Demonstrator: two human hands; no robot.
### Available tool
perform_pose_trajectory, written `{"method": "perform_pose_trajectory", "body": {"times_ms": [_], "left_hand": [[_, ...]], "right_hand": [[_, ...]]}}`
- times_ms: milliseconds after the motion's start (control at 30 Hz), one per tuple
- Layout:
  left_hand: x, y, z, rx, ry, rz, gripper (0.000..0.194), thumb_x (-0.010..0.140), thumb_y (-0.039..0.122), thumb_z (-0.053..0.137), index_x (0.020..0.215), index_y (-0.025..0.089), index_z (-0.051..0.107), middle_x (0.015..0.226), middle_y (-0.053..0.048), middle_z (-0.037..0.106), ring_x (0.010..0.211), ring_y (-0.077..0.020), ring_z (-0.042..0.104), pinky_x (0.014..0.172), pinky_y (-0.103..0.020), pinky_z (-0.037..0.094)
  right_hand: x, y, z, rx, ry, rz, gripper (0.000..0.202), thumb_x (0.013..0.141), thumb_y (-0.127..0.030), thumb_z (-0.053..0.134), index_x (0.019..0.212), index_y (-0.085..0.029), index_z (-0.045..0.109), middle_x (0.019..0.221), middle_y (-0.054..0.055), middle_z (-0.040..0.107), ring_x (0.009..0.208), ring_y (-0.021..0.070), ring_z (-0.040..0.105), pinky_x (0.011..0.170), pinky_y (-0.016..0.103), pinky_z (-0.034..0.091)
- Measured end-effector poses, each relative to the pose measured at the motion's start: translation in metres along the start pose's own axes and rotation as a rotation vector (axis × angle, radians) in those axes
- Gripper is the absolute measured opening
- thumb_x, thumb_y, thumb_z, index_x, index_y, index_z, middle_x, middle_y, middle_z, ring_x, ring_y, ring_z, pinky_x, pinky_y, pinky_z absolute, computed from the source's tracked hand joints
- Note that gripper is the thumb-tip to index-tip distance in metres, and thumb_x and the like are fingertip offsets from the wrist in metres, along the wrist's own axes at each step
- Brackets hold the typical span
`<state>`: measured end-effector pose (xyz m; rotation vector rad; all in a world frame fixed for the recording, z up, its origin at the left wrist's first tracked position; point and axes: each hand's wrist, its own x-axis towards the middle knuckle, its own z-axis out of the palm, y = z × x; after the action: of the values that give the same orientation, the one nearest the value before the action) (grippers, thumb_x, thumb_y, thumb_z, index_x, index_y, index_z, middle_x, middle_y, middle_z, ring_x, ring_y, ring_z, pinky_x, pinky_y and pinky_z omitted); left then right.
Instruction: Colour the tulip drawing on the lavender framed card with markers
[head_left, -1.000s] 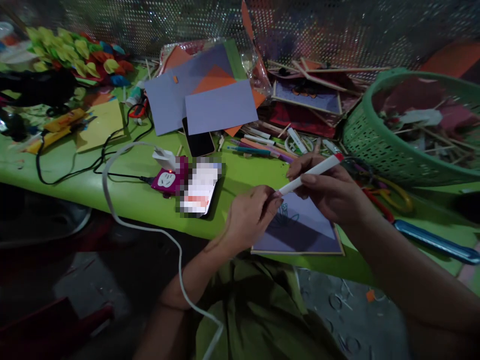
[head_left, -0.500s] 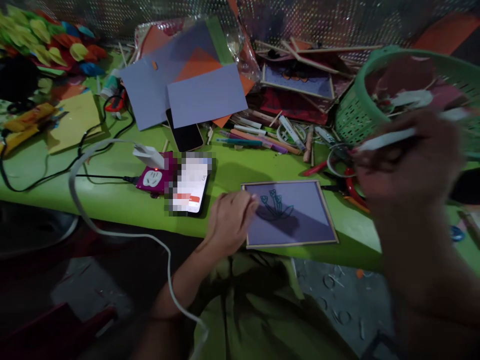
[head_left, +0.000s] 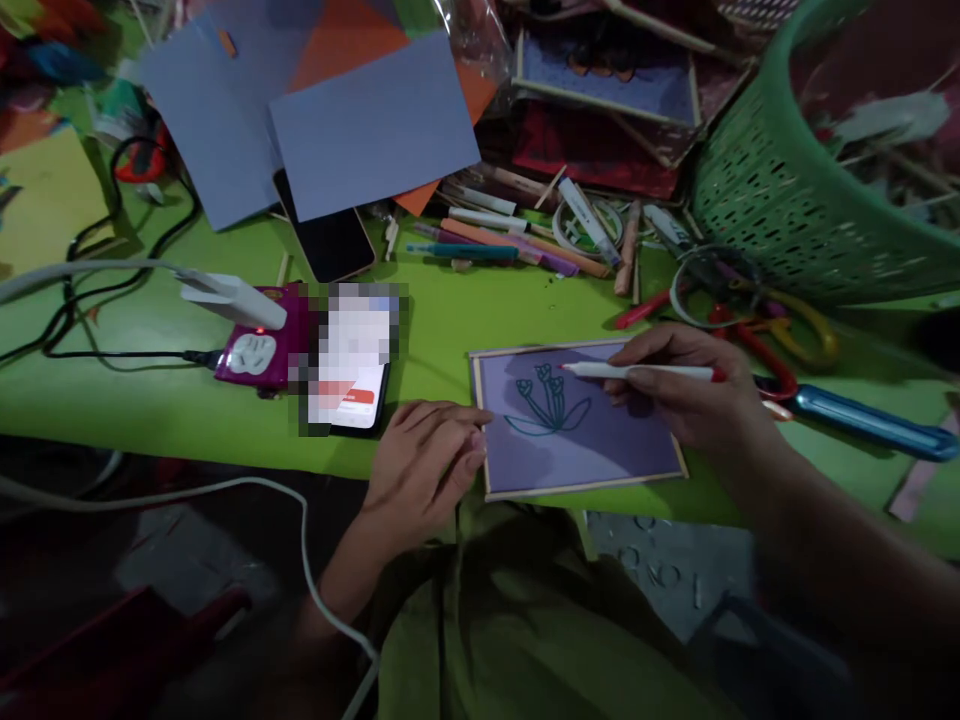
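Note:
A purple card [head_left: 592,462], edged with thin wooden strips, lies near the front edge of the green table. Green outlines of several flowers with two leaves [head_left: 551,408] are drawn on it. My right hand [head_left: 701,395] pinches a white marker [head_left: 607,371] with a red tip, which points left just beside the topmost flower. Whether the tip touches the card, I cannot tell. At the card's left edge my left hand [head_left: 424,465] rests with its fingers stretched out, fingertips against the wooden strip.
A lit phone [head_left: 360,405] and a magenta socket block [head_left: 262,350] with a white charger sit to the left. Behind lie several pens [head_left: 480,252], purple sheets [head_left: 382,130] and a dark phone [head_left: 330,245]. Rightward are a green basket [head_left: 780,190] and a blue-handled tool [head_left: 862,412].
My right hand has come down and left from beside the basket, bringing the marker over the card. My left hand's fingers have straightened at the card's edge. The view has tilted down.

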<state>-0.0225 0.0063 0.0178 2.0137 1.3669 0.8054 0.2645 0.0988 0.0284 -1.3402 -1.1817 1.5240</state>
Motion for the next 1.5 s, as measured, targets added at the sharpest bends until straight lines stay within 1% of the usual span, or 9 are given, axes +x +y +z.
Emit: {"method": "perform_pose_trajectory", "body": {"times_ms": [133, 267, 400, 667, 833, 933, 1133, 1300, 1500], "left_hand": [[-0.0002, -0.0003, 0.0011, 0.006, 0.008, 0.006, 0.017, 0.105, 0.026, 0.051, 0.103, 0.025, 0.068, 0.117, -0.003, 0.082, 0.108, -0.0217, 0.072, 0.101, -0.041, 0.05], [0.0, -0.0004, 0.0007, -0.009, 0.02, 0.019, 0.012, 0.104, 0.024, 0.053, 0.102, 0.025, 0.065, 0.118, -0.002, 0.081, 0.109, -0.0211, 0.072, 0.101, -0.041, 0.05], [-0.0001, -0.0011, -0.0002, -0.015, 0.016, 0.044, 0.01, 0.105, 0.023, 0.054, 0.102, 0.025, 0.064, 0.119, -0.002, 0.081, 0.111, -0.0206, 0.072, 0.101, -0.04, 0.049], [-0.0005, -0.0014, 0.0017, -0.001, 0.02, 0.038, 0.012, 0.106, 0.026, 0.052, 0.107, 0.026, 0.064, 0.12, -0.002, 0.08, 0.112, -0.0209, 0.071, 0.1, -0.041, 0.049], [-0.0003, -0.0026, 0.0032, 0.002, 0.045, 0.072, 0.011, 0.105, 0.023, 0.054, 0.108, 0.025, 0.065, 0.12, -0.001, 0.08, 0.111, -0.0196, 0.072, 0.099, -0.039, 0.049], [-0.0004, -0.003, 0.0037, 0.01, 0.06, 0.087, 0.009, 0.105, 0.022, 0.055, 0.108, 0.024, 0.064, 0.118, -0.002, 0.08, 0.11, -0.0194, 0.072, 0.098, -0.039, 0.049], [0.0003, -0.0023, 0.0039, 0.017, 0.065, 0.081, 0.01, 0.106, 0.022, 0.054, 0.107, 0.024, 0.064, 0.118, -0.002, 0.08, 0.11, -0.0188, 0.072, 0.097, -0.039, 0.049], [0.0007, -0.0017, 0.0021, 0.008, 0.054, 0.076, 0.008, 0.105, 0.021, 0.056, 0.107, 0.024, 0.063, 0.119, -0.001, 0.08, 0.111, -0.0178, 0.071, 0.098, -0.037, 0.049], [0.0001, -0.0015, 0.0019, 0.004, 0.057, 0.069, 0.007, 0.106, 0.022, 0.056, 0.107, 0.025, 0.062, 0.119, -0.001, 0.08, 0.111, -0.0179, 0.071, 0.098, -0.038, 0.049]], "right_hand": [[-0.0072, 0.0021, 0.0001, -0.136, -0.008, 0.001, 0.021, 0.072, -0.033, 0.092, 0.081, -0.022, 0.076, 0.071, 0.004, 0.078, 0.058, 0.0157, 0.069, 0.051, 0.023, 0.053], [-0.0082, 0.0004, 0.0036, -0.157, 0.019, -0.029, 0.027, 0.069, -0.035, 0.093, 0.074, -0.023, 0.07, 0.066, 0.003, 0.075, 0.052, 0.0143, 0.063, 0.046, 0.023, 0.049], [-0.0081, 0.0004, 0.0037, -0.192, 0.031, -0.052, 0.025, 0.069, -0.034, 0.092, 0.073, -0.023, 0.07, 0.065, 0.003, 0.075, 0.05, 0.0131, 0.06, 0.045, 0.023, 0.047], [-0.008, 0.0015, 0.0041, -0.234, 0.055, -0.056, 0.024, 0.07, -0.035, 0.091, 0.072, -0.023, 0.07, 0.064, 0.002, 0.074, 0.049, 0.0138, 0.059, 0.044, 0.024, 0.046], [-0.0083, -0.0012, 0.0079, -0.263, 0.039, -0.074, 0.023, 0.071, -0.034, 0.09, 0.072, -0.023, 0.07, 0.063, 0.002, 0.074, 0.049, 0.0131, 0.06, 0.045, 0.023, 0.046], [-0.0085, -0.0005, 0.008, -0.283, 0.022, -0.094, 0.028, 0.07, -0.039, 0.092, 0.072, -0.023, 0.069, 0.062, 0.001, 0.073, 0.049, 0.0128, 0.058, 0.045, 0.024, 0.044], [-0.0091, 0.005, 0.0026, -0.317, -0.025, -0.138, 0.03, 0.078, -0.051, 0.09, 0.076, -0.029, 0.071, 0.067, 0.0, 0.073, 0.053, 0.0154, 0.057, 0.047, 0.029, 0.042], [-0.0088, 0.0058, 0.0027, -0.33, -0.043, -0.143, 0.03, 0.081, -0.055, 0.089, 0.077, -0.031, 0.071, 0.07, 0.001, 0.071, 0.056, 0.0171, 0.057, 0.049, 0.033, 0.041], [-0.0111, 0.005, 0.0021, -0.343, -0.024, -0.122, 0.034, 0.081, -0.06, 0.088, 0.077, -0.031, 0.07, 0.07, 0.001, 0.07, 0.057, 0.0176, 0.057, 0.051, 0.034, 0.041]]}}
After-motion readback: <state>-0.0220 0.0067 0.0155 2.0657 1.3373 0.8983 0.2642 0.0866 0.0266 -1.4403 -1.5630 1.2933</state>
